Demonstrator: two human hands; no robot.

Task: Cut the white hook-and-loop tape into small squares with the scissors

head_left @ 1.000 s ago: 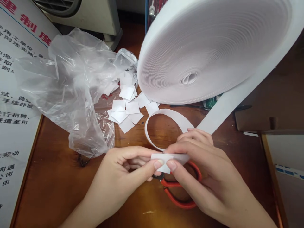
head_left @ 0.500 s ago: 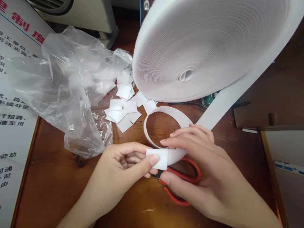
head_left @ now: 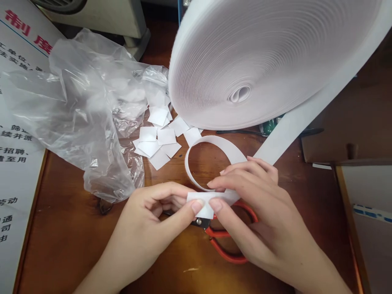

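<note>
Pinched a small square (head_left: pixel 206 211) over a white strip (head_left: pixel 284 134)

Saw a brown wooden worktop (head_left: pixel 70 228) under the whole spread. Found a huge white roll (head_left: pixel 260 61) tilted at the far right, with the strip running down from its outer edge and curling into a loop. Judged the roll bulky and fairly heavy, best steadied by the rim. Noted a crumpled clear bag (head_left: pixel 85 102) at far left, probably light and slippery.

Found the left hand (head_left: pixel 153 216) pinching the square, thumb on top, fingers curled behind. Found the right hand (head_left: pixel 260 208) pinching the strip just beside, thumb at the square's right edge, fingers arched beyond. Spotted red-handled scissors (head_left: pixel 219 233) lying beneath both hands, partly hidden.

Judged the strip soft, light and springy, best held flat by the edges near the square. Noted a loose pile of squares (head_left: pixel 157 143) between bag and loop. Judged the held square thin, almost weightless and not fragile, best nipped between thumb and finger.

Compared with half a second earlier, saw the right thumb raised from beside the scissors onto the square's edge, with more of the scissors' dark pivot exposed below.
</note>
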